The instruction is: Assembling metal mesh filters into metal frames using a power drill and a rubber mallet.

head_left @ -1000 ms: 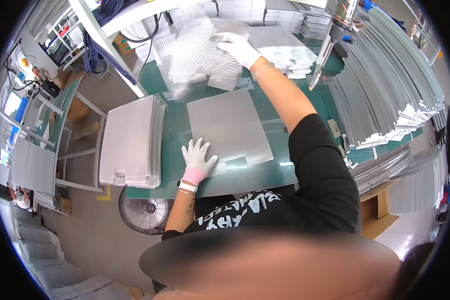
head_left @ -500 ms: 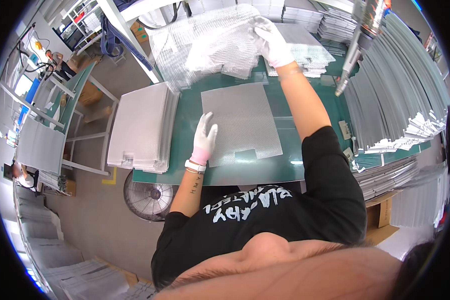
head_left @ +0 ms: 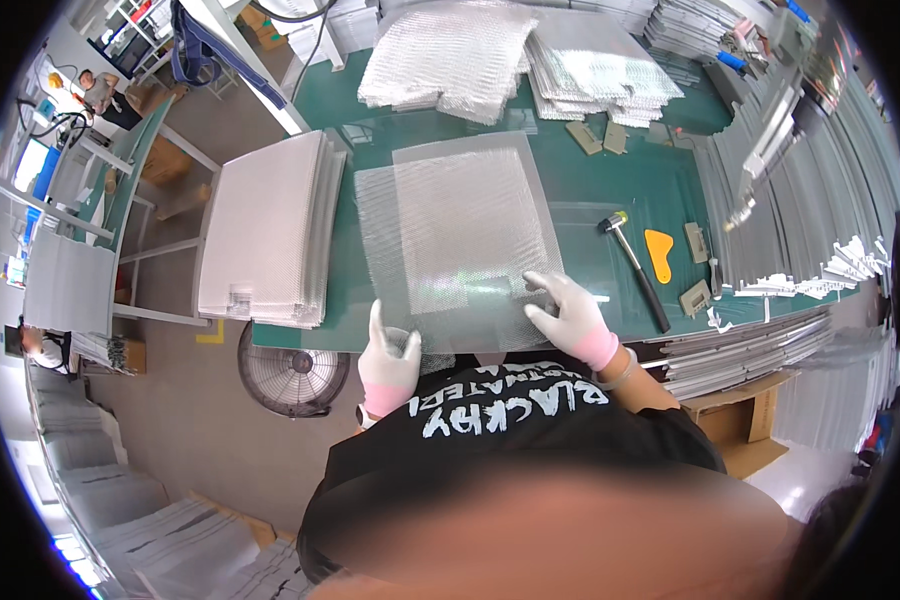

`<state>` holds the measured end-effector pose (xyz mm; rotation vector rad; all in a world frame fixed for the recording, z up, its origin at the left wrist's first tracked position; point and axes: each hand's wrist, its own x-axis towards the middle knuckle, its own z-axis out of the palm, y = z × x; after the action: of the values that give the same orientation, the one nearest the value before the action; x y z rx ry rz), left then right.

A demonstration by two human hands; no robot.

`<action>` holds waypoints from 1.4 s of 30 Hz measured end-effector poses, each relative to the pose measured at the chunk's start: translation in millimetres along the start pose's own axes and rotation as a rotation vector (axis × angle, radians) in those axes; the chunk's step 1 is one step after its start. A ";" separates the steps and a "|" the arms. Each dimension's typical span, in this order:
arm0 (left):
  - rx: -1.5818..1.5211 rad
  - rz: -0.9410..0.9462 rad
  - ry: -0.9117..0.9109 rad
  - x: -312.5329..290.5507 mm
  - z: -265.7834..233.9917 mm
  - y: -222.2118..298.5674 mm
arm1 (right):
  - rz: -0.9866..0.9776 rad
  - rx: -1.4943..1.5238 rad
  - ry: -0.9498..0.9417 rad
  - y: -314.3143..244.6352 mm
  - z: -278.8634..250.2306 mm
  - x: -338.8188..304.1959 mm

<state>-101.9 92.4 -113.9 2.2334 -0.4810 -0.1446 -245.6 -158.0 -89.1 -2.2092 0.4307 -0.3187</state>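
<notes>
A translucent bubble-wrap sheet (head_left: 380, 225) lies over a grey mesh-textured panel (head_left: 515, 160) in front of me, turned a little against it. The wrap's near part reaches the table's front edge, between my hands. My left hand (head_left: 390, 365), gloved in white with a pink cuff, is at the wrap's near left corner, index finger stretched out and thumb apart. My right hand (head_left: 575, 325), gloved alike, is at its near right side with thumb and forefinger spread. Any fingers beneath the wrap are hidden.
A stack of pale panels (head_left: 265, 225) stands left. Bubble wrap (head_left: 445, 60) is piled at the back, beside covered panels (head_left: 600, 65). A hammer (head_left: 635, 270), a yellow scraper (head_left: 659, 255) and small blocks (head_left: 695, 298) lie right. A power driver (head_left: 770, 150) hangs above; a fan (head_left: 295, 368) stands below.
My right hand has come back from the rear pile to the near edge, and a bubble-wrap sheet now covers much of the panel. My left hand has moved nearer to me.
</notes>
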 end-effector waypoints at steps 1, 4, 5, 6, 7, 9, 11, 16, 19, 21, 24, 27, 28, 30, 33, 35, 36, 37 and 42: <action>-0.004 -0.045 -0.048 1.3 5.1 -4.2 | 0.011 0.002 -0.005 6.3 3.7 -0.8; 0.027 0.029 -0.062 23.1 19.4 -13.3 | -0.019 -0.059 0.150 20.7 3.8 12.4; 0.032 0.023 -0.070 33.3 24.4 -11.7 | -0.067 -0.095 0.202 28.0 2.0 18.7; 0.076 0.036 -0.088 44.3 29.6 -9.6 | -0.061 -0.118 0.217 32.8 0.0 25.6; 0.120 0.051 -0.110 54.6 34.7 -6.6 | -0.052 -0.143 0.235 37.6 -1.9 32.3; 0.156 0.064 -0.108 66.1 43.8 -4.0 | -0.033 -0.183 0.245 49.4 1.2 43.0; 0.195 0.080 -0.103 71.1 48.9 -1.0 | -0.018 -0.220 0.255 52.2 2.6 46.3; 0.245 0.104 -0.069 74.9 52.4 -0.1 | -0.063 -0.270 0.267 63.9 8.4 51.6; 0.266 0.065 -0.102 78.9 51.8 -1.0 | -0.064 -0.249 0.266 72.5 12.9 53.9; 0.250 0.059 -0.114 82.4 54.2 -6.8 | -0.029 -0.222 0.247 71.5 13.3 55.0; 0.230 0.031 -0.151 87.2 54.9 -6.9 | 0.026 -0.178 0.228 73.2 18.5 55.1; 0.242 0.048 -0.137 86.4 60.4 -13.7 | 0.038 -0.210 0.224 76.8 23.3 54.0; 0.259 0.089 -0.099 85.8 62.3 -15.5 | 0.028 -0.258 0.224 77.8 24.8 53.7; 0.282 0.104 -0.082 84.6 64.6 -15.9 | 0.059 -0.260 0.209 75.9 26.5 54.5; 0.301 0.092 -0.089 84.9 64.1 -13.0 | 0.093 -0.258 0.191 74.3 27.0 54.8; 0.297 0.063 -0.112 85.4 63.9 -10.7 | 0.095 -0.255 0.188 73.6 26.2 54.9; 0.311 0.057 -0.116 85.5 63.9 -9.5 | 0.105 -0.251 0.178 72.8 25.7 54.7; 0.324 0.051 -0.120 86.0 64.3 -8.8 | 0.114 -0.247 0.169 72.7 25.0 54.6; 0.336 0.069 -0.112 88.3 64.5 -10.7 | 0.081 -0.275 0.186 79.5 28.7 53.9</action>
<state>-34.3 18.5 -159.1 2.5413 -0.6840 -0.1638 -201.6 -206.7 -164.9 -2.4301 0.6995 -0.4449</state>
